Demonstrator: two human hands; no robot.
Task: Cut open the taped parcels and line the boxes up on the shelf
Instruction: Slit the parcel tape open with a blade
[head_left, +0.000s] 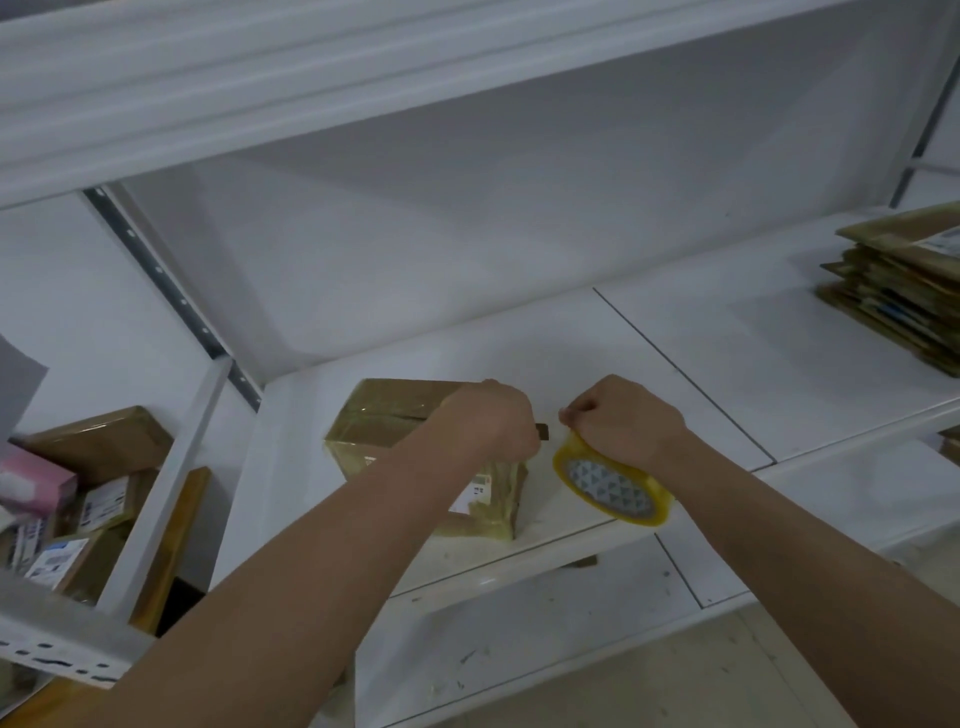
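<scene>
White shelf (675, 364): left hand (493, 421) grips parcel (384, 421), right hand (628, 421) grips tape roll (613, 488) beside it.

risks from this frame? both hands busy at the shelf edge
1. The tape roll leans at the shelf front edge under the right hand; it may roll off if released.
2. The left hand grips a small dark tool pointing toward the right hand's fingers; a slip might nick them.
3. The taped parcel sits near the edge, so pulling could drag it off.
</scene>
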